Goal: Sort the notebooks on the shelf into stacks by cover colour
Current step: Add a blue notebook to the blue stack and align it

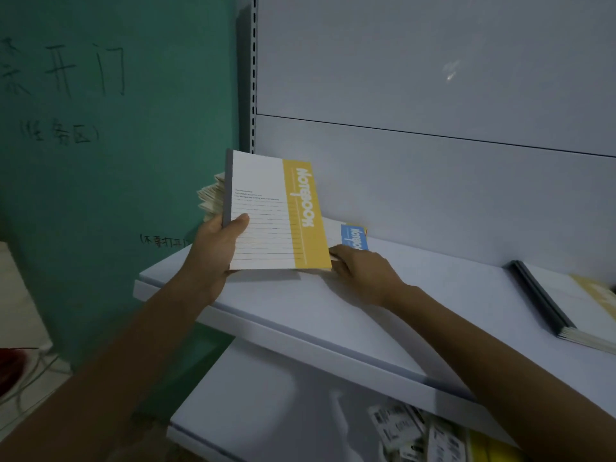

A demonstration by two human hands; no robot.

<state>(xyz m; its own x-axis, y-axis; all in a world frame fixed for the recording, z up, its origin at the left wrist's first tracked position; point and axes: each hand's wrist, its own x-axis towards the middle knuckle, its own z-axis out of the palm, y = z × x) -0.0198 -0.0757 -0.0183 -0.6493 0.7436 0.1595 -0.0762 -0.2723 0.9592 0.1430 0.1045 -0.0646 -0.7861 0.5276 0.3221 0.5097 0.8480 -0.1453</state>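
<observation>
A bundle of notebooks with a yellow-and-white cover on top (276,211) is tilted up above the left end of the white shelf (383,315). My left hand (216,248) grips its lower left edge, thumb on the cover. My right hand (360,268) pinches its lower right corner. Fanned page edges of several more notebooks (210,198) show behind the cover on the left. A blue-covered notebook (355,236) lies flat on the shelf just behind my right hand. A stack topped by a yellow cover (573,305) lies at the shelf's right end.
The shelf's grey back panel (433,78) rises behind. A green wall with handwriting (100,128) stands on the left. A lower shelf (266,411) holds printed packets (416,431) at bottom right. Cables (30,378) lie on the floor at left.
</observation>
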